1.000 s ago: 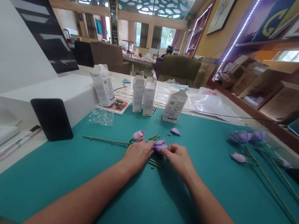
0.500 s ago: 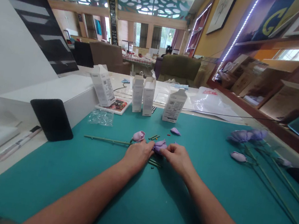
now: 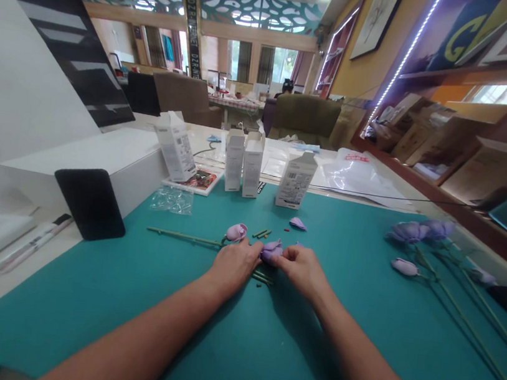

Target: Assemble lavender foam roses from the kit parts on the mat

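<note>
Both my hands meet at the middle of the teal mat [image 3: 258, 354]. My left hand [image 3: 233, 266] and my right hand [image 3: 301, 269] pinch a small purple flower head [image 3: 271, 249] between their fingertips. Just left of it lies a purple bud [image 3: 235, 232] on a long green stem [image 3: 183, 237]. Short green stem pieces [image 3: 261, 233] lie behind my hands, and others lie under them. A loose purple petal [image 3: 298, 223] rests farther back.
Several white cartons [image 3: 243, 162] stand along the mat's far edge, beside a crumpled clear wrapper [image 3: 171, 200]. Finished purple flowers with long stems [image 3: 417, 235] lie at the right. A black tablet [image 3: 90, 202] leans on a white box at the left.
Both hands and the flower head have shifted very slightly away from me; the fingers keep working on the flower head. Nothing else moved.
</note>
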`<state>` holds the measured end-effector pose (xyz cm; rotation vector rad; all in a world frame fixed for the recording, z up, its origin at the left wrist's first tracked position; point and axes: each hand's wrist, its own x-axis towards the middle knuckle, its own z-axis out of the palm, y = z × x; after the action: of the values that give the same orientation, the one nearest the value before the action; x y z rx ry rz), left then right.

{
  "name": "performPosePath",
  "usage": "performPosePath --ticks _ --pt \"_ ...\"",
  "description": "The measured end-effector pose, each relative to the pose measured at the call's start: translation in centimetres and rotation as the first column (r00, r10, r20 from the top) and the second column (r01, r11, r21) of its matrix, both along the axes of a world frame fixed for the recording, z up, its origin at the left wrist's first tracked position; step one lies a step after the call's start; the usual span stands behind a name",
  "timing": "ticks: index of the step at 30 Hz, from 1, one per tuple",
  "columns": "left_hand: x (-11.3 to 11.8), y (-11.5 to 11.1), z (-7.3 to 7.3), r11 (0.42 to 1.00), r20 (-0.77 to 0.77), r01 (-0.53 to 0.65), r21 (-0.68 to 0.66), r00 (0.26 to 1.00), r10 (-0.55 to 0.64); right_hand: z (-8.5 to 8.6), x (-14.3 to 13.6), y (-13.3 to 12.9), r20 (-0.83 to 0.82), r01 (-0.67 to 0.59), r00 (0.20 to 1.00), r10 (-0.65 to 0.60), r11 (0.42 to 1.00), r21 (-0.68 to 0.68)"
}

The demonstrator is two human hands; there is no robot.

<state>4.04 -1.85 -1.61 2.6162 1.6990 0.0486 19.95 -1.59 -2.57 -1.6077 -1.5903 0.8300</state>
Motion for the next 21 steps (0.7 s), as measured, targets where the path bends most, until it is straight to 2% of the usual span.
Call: performPosePath --ticks 15,18,21 --pt "0.1 0.0 -0.1 1.000 0.007 0.005 0.017 1.000 -0.005 0.4 -0.2 -0.1 0.026 0.000 1.000 0.001 0.999 -0.037" --pt "-0.1 0.1 0.1 1.000 0.018 -0.013 0.022 1.000 0.013 1.0 0.9 0.1 0.008 -0.006 1.000 0.006 0.999 -0.044" --pt "-0.3 0.3 0.4 0.999 0.031 -0.037 0.028 0.999 0.036 1.3 3.2 0.6 0.011 0.055 0.998 -0.055 0.998 -0.004"
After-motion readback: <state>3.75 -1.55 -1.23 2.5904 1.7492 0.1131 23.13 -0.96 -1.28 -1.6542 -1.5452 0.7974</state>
